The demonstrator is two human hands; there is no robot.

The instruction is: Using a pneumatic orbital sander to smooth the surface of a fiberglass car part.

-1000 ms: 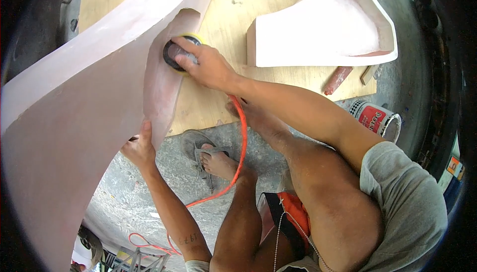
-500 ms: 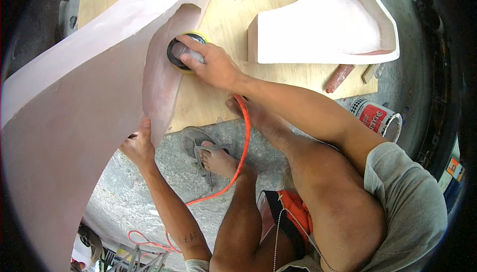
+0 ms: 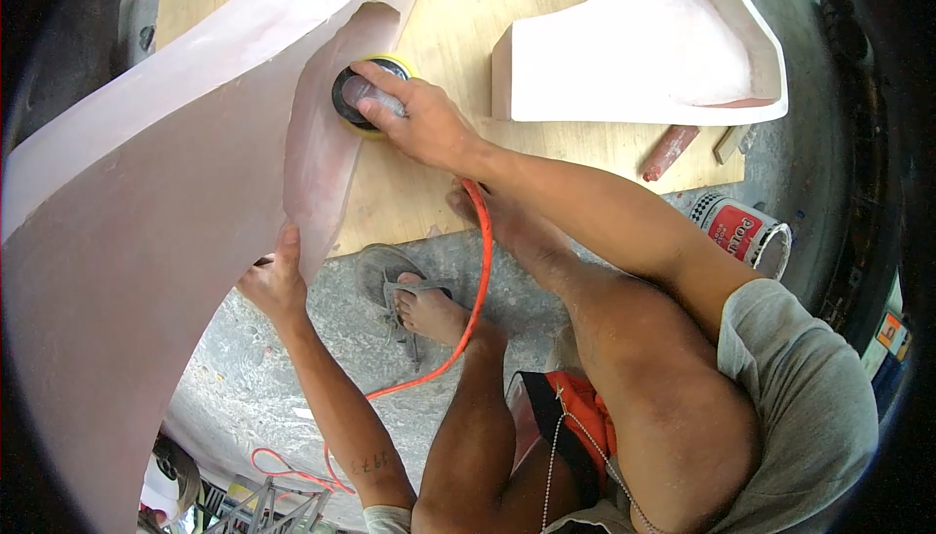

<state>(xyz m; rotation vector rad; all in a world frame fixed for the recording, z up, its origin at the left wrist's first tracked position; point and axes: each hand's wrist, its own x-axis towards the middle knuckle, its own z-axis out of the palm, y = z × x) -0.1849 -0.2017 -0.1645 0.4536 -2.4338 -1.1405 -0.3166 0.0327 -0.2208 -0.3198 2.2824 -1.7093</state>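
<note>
A large curved pinkish-white molded piece (image 3: pixel 175 202) fills the left side, with a long recessed channel (image 3: pixel 317 144) along its right edge. My right hand (image 3: pixel 429 122) is closed over the top of a round handheld sander (image 3: pixel 349 95), dark on top with a yellow rim. The sander rests on or against the channel's upper part; its pad is hidden, so I cannot see the contact. Lower down, my left hand (image 3: pixel 278 276) grips the piece's near edge, thumb on the face and fingers tucked behind. An orange-red hose (image 3: pixel 486 251) hangs from beneath my right wrist.
A plywood board (image 3: pixel 439 37) lies underneath. On it, to the right, sits a white molded part (image 3: pixel 595 66) with a hollow. Near the board's corner are a dark red cylinder (image 3: pixel 670 152) and a small wood block (image 3: pixel 729 144). A paint can (image 3: pixel 736 227) stands on the concrete floor (image 3: pixel 292 358).
The view has shifted by a few pixels. Both hands keep their grips, and the sander stays at about the same spot on the channel.
</note>
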